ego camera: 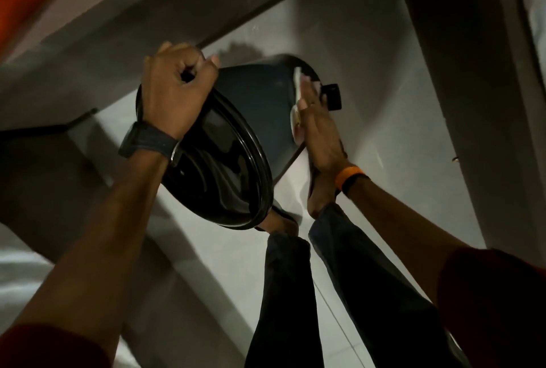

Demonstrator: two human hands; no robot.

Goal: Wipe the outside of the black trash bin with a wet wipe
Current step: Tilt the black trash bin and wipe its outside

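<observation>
The black trash bin (pixel 260 101) is tilted, its glossy round lid facing me and its base pointing away over the floor. My left hand (pixel 174 92) is closed around the bin's top rim at the upper left and holds it tipped. My right hand (pixel 314 119) lies flat against the bin's right outer wall, pressing a white wet wipe (pixel 297 92) to it. Only the wipe's edge shows beside the fingers. A black foot pedal (pixel 332 96) sticks out near the bin's base, just beyond my right fingers.
My two legs in dark trousers and bare feet in sandals (pixel 317 199) stand just below the bin on a pale tiled floor (pixel 369 87). A grey wall or furniture edge (pixel 88 42) runs along the left, a dark upright panel (pixel 461 72) on the right.
</observation>
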